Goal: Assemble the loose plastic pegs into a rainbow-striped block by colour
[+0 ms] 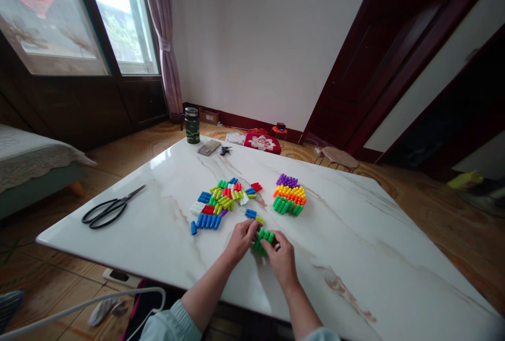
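Near the front of the table, my left hand (241, 239) and my right hand (283, 259) grip a small cluster of green plastic peg-like pieces (263, 240) from both sides. The pieces have rounded tops and stand side by side. Just behind my left hand lie a few blue pieces (251, 213) and a yellow-green one (259, 219). Further left spreads a loose pile of mixed pieces (226, 196) in green, blue, red, white and yellow-green. To the right, purple (287, 180), yellow (291, 191), orange (299, 200) and green pieces (288, 206) sit in tidy rows sorted by colour.
On the white marble-patterned table (347, 236), black-handled scissors (112, 209) lie at the left. A camouflage thermos mug (192, 125), a phone (209, 147) and keys (225, 150) are at the far corner. Beyond the table stands a round stool (339, 157).
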Available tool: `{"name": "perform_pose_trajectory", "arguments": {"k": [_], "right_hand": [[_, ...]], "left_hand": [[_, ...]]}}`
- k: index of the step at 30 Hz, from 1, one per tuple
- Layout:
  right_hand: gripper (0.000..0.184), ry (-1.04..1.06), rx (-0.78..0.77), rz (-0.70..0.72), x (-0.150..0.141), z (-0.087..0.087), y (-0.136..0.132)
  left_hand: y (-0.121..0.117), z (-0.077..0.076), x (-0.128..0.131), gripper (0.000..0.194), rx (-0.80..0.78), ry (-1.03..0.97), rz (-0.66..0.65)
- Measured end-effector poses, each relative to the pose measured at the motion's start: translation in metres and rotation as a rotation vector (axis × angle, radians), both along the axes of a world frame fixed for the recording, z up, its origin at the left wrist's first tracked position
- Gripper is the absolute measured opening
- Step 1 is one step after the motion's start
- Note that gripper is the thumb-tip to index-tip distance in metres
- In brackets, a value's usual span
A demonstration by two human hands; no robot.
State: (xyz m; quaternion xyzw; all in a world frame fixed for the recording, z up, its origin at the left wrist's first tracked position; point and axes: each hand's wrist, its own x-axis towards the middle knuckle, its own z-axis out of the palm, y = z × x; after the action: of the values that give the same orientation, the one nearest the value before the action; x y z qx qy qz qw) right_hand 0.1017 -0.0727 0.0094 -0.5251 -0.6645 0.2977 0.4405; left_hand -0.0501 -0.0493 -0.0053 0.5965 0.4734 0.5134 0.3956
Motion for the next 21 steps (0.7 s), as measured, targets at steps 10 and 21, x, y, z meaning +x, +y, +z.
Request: {"name": "perform_pose_trajectory", "arguments": {"k": [10,21], "right_hand": [[0.04,0.156,-0.088,-0.087,-0.003,0.003,0.005],[0.048,0.457,-0.354,-0.02,-0.02,-0.007,-0.002]], "left_hand": [[0.001,0.001,-0.003,0.032,-0.042,-0.119,-0.074],[0.008,-0.007,-0.003,0.035,-0.119,-0.356,-0.022]]}}
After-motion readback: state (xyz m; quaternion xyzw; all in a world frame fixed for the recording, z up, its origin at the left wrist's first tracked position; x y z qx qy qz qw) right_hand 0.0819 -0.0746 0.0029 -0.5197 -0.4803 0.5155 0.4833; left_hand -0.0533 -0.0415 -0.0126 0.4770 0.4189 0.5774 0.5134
